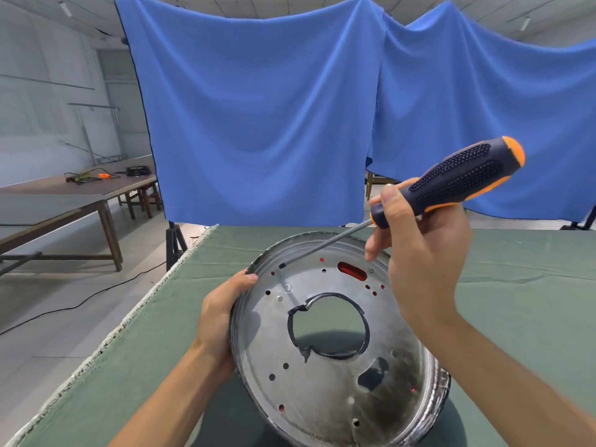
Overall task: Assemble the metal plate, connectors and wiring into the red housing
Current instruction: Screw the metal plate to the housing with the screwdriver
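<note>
Head view: left hand [219, 321] grips the metal plate [335, 359] rim; raised right hand [422, 253] pinches the screwdriver [451, 182].

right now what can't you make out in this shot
- Red housing: head view, seen only through holes in the metal plate covering it.
- Connectors and wiring: none visible.
- Screwdriver tip: too small to tell if it seats in a screw.
- Plate's near rim: cut off by the bottom edge.

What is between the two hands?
In the head view, the round metal plate lies between the left hand and right hand, with the screwdriver shaft crossing above it.
</note>
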Action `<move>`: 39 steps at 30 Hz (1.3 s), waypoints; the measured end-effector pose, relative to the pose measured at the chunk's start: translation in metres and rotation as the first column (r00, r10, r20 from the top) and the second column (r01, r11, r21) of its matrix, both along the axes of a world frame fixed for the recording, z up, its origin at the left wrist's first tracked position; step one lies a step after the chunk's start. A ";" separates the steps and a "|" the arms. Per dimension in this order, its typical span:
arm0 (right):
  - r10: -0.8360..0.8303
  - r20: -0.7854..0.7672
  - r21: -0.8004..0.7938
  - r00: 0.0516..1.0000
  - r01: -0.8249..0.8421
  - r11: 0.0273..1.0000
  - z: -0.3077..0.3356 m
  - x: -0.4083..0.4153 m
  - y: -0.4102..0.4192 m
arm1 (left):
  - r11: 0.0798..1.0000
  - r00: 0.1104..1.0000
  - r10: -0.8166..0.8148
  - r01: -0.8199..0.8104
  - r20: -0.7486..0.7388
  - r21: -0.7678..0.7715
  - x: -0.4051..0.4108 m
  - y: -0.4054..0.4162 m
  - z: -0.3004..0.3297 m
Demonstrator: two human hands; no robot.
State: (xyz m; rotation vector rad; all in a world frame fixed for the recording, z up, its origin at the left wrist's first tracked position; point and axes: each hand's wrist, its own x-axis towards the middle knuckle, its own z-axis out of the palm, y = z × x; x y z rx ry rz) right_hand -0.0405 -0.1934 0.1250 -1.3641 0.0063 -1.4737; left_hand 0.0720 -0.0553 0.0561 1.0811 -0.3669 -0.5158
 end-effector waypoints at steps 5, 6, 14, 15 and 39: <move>-0.001 0.005 -0.009 1.000 0.001 1.000 0.002 0.001 0.002 | 1.000 0.999 0.025 -0.025 0.020 0.012 0.002 -0.001 -0.002; 0.001 0.004 -0.013 1.000 -0.001 1.000 0.002 0.001 0.003 | 1.000 0.999 0.027 -0.027 0.021 0.013 0.001 -0.001 -0.002; -0.008 -0.047 -0.043 0.999 0.006 0.999 -0.001 0.003 0.004 | 0.999 0.999 0.046 -0.046 0.010 0.005 0.001 -0.001 -0.001; -0.013 -0.060 -0.051 0.998 0.010 0.999 -0.001 0.003 0.004 | 0.998 0.998 0.056 -0.056 0.010 0.014 0.001 -0.001 -0.001; 0.208 -0.698 -0.008 0.685 -0.299 0.954 0.042 0.047 0.000 | 0.962 0.984 0.091 -0.046 -0.155 0.270 -0.002 -0.020 -0.036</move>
